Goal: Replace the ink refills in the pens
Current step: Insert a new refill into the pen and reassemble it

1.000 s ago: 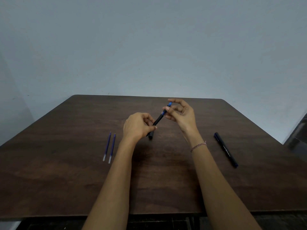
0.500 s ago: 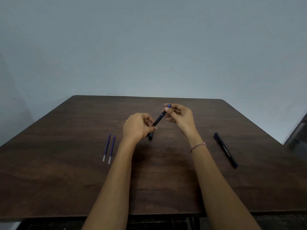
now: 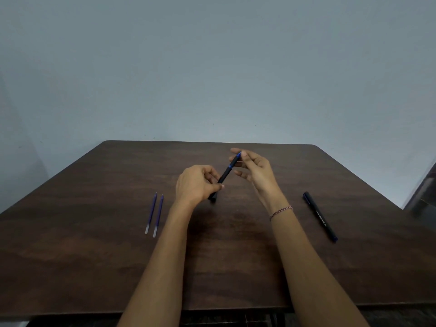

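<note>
Head view, person seated at a dark wooden desk (image 3: 99, 256) before a plain pale wall (image 3: 212, 67). The left hand (image 3: 197, 184) grips the lower part of a black pen (image 3: 225, 177), its fingers (image 3: 218, 186) curled round the barrel; the pen's lower end projects just below this hand, above the desk, and it cannot be told whether it touches the surface. The pen slants upward and to the right, showing a blue band partway along and a blue upper end. The right hand (image 3: 256, 169) pinches that blue end between thumb and index finger, while its remaining fingers (image 3: 240, 173) lie loosely curved and apart from the barrel. A thin beaded bracelet (image 3: 280, 211) circles the right wrist. To the left of the left forearm, a pair of blue ink refills (image 3: 151, 212) lies flat on the desk, side by side and nearly parallel, points directed away from the person, clear ends nearer. Well to the right of the right forearm, a second pen (image 3: 320, 217), black with white lettering on its barrel, lies flat on the desk at a slant, untouched by either hand.
</note>
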`<action>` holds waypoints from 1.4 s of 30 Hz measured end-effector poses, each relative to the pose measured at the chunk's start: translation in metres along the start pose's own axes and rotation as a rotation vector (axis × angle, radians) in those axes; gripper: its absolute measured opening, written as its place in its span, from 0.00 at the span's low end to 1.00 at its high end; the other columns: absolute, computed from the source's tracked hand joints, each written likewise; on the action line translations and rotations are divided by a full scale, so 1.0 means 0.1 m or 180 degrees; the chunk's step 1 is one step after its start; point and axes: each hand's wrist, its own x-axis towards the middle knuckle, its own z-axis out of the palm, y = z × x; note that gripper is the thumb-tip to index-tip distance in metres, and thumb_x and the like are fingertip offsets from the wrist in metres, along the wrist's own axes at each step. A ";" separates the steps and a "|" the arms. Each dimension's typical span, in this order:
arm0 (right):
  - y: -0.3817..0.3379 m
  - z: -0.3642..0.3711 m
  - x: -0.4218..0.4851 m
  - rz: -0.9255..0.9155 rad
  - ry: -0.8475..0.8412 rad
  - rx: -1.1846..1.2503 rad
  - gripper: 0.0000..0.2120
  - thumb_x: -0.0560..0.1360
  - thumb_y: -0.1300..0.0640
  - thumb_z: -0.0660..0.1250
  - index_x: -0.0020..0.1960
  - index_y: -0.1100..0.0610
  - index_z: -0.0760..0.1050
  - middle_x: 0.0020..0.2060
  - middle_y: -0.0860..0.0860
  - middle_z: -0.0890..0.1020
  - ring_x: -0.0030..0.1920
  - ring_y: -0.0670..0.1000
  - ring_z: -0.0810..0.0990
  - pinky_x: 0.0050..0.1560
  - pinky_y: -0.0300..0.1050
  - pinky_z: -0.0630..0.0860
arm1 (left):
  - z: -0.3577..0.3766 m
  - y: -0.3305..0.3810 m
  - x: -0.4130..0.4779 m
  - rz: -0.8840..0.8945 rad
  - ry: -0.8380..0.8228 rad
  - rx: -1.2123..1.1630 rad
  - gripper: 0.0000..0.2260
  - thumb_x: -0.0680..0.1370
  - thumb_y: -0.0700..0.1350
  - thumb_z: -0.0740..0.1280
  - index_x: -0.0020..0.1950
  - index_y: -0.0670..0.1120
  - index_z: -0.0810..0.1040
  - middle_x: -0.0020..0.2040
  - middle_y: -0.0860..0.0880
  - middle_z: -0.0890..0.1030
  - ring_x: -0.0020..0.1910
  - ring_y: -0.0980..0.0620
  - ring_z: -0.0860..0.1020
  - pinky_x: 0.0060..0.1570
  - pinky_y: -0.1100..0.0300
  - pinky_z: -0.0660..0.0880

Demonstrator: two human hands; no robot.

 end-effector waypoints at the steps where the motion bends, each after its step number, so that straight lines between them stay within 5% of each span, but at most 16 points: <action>1: 0.00 0.00 0.00 -0.0005 0.0049 -0.0005 0.10 0.80 0.55 0.60 0.52 0.53 0.80 0.45 0.48 0.83 0.46 0.44 0.81 0.45 0.38 0.79 | 0.00 0.00 0.00 0.0012 0.0002 0.0007 0.10 0.67 0.49 0.77 0.35 0.56 0.75 0.33 0.58 0.79 0.35 0.63 0.77 0.35 0.63 0.74; 7: 0.01 0.00 0.01 0.0047 0.0358 -0.0005 0.07 0.76 0.51 0.66 0.45 0.55 0.77 0.39 0.48 0.81 0.41 0.45 0.78 0.40 0.37 0.76 | 0.03 0.04 -0.01 0.0082 -0.0029 0.0029 0.10 0.67 0.50 0.77 0.36 0.56 0.75 0.34 0.58 0.79 0.37 0.62 0.78 0.39 0.61 0.75; 13: 0.01 -0.01 0.01 -0.0043 -0.0008 -0.0064 0.09 0.80 0.53 0.60 0.53 0.48 0.80 0.46 0.45 0.82 0.44 0.43 0.78 0.41 0.36 0.75 | 0.04 0.07 -0.02 0.0139 -0.0034 -0.0135 0.10 0.67 0.49 0.77 0.37 0.55 0.76 0.35 0.56 0.81 0.38 0.60 0.79 0.39 0.61 0.76; 19: 0.00 -0.01 0.01 -0.0046 0.0180 -0.0049 0.04 0.76 0.52 0.67 0.46 0.52 0.78 0.41 0.45 0.82 0.42 0.44 0.78 0.41 0.39 0.73 | 0.05 0.11 -0.06 0.0237 -0.0044 -0.0184 0.10 0.66 0.49 0.77 0.36 0.54 0.76 0.34 0.56 0.80 0.36 0.61 0.78 0.37 0.64 0.74; 24: 0.02 -0.02 0.02 -0.0066 -0.0066 -0.0134 0.09 0.79 0.53 0.62 0.54 0.50 0.80 0.50 0.47 0.82 0.50 0.45 0.78 0.44 0.37 0.74 | 0.06 0.12 -0.07 0.0237 -0.0068 -0.0263 0.09 0.67 0.46 0.77 0.38 0.52 0.77 0.36 0.55 0.81 0.37 0.59 0.79 0.40 0.63 0.77; 29: 0.02 -0.02 0.03 0.0009 0.0078 0.0003 0.03 0.75 0.54 0.68 0.48 0.51 0.79 0.42 0.45 0.82 0.45 0.44 0.78 0.40 0.35 0.74 | 0.07 0.13 -0.07 0.0285 -0.0071 -0.0335 0.09 0.66 0.45 0.78 0.37 0.51 0.77 0.34 0.54 0.81 0.35 0.60 0.79 0.37 0.65 0.76; 34: 0.03 -0.03 0.04 0.0056 -0.0133 0.0028 0.09 0.78 0.53 0.62 0.53 0.49 0.80 0.51 0.47 0.82 0.53 0.47 0.78 0.46 0.39 0.74 | 0.06 0.14 -0.07 0.0257 -0.0117 -0.0397 0.09 0.67 0.45 0.77 0.38 0.50 0.77 0.34 0.54 0.81 0.33 0.61 0.79 0.33 0.68 0.74; 42: 0.04 -0.03 0.02 0.0201 -0.0150 0.0183 0.10 0.78 0.53 0.63 0.56 0.53 0.79 0.47 0.47 0.82 0.49 0.45 0.78 0.44 0.37 0.74 | 0.05 0.15 -0.08 0.0318 -0.0173 -0.0461 0.10 0.67 0.44 0.77 0.38 0.50 0.77 0.35 0.53 0.81 0.33 0.59 0.80 0.36 0.64 0.78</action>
